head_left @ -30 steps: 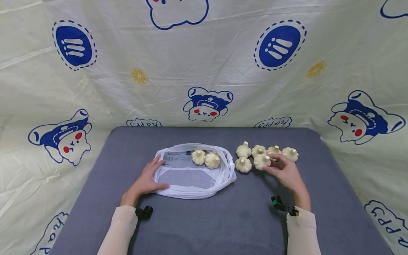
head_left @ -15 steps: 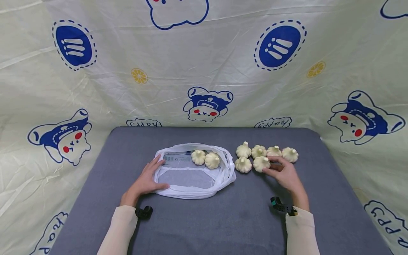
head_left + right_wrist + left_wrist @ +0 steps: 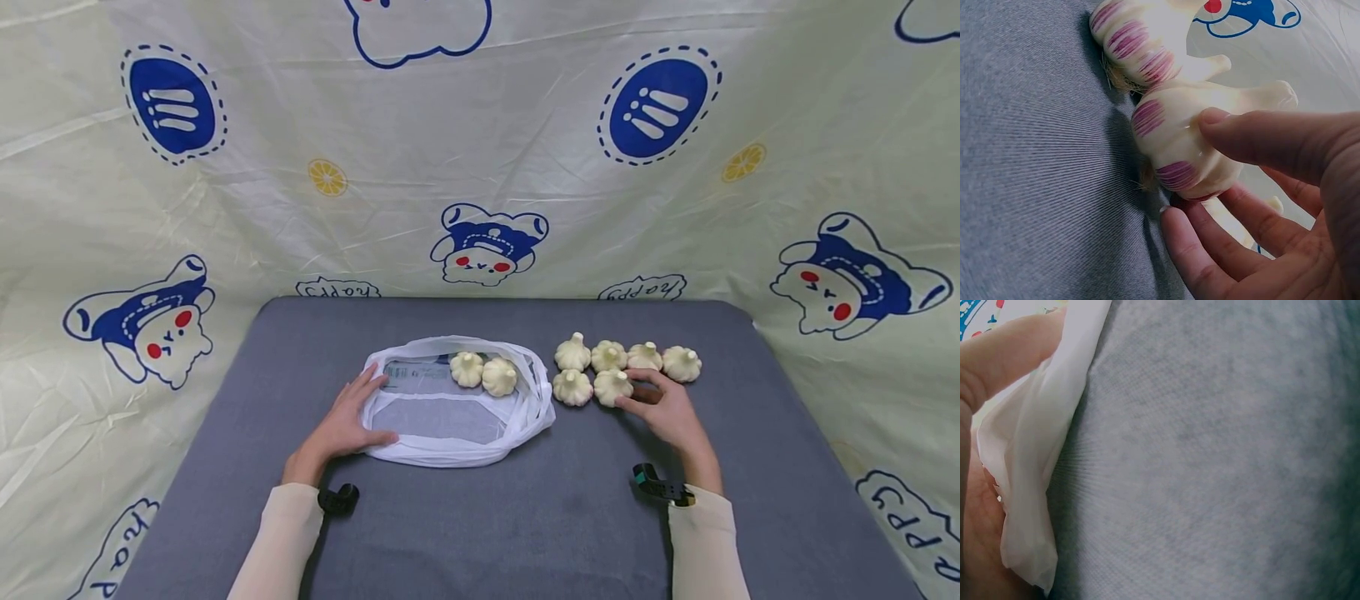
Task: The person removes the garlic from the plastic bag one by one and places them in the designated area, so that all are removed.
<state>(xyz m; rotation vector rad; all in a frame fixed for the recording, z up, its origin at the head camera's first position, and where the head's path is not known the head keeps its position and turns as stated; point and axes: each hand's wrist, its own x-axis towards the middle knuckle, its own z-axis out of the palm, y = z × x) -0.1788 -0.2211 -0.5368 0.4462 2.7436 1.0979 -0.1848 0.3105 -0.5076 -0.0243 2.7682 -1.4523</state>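
My right hand point(image 3: 667, 408) pinches a garlic bulb point(image 3: 613, 389) between thumb and fingers. In the right wrist view, the thumb lies on the side of this white bulb point(image 3: 1179, 134), which has purple streaks, and the fingertips are on its other side. It adjoins another garlic bulb point(image 3: 1141, 40). The left hand point(image 3: 341, 425), fingers spread, rests on the left rim of a white plastic bag point(image 3: 450, 458). Its thumb point(image 3: 1016, 353) reaches over the bag's edge point(image 3: 1035, 456) in the left wrist view. Inside the bag lie two garlic bulbs point(image 3: 483, 375).
Behind the held bulb, several garlic bulbs point(image 3: 608, 356) stand in a row, with one more bulb point(image 3: 572, 388) to its left. A grey cloth covers the table point(image 3: 510, 533). A printed curtain point(image 3: 480, 150) hangs beyond its far edge.
My right hand has lowered the garlic bulb slightly and shifted it left, close against the neighbouring bulb. The left hand and the bag have stayed in place.
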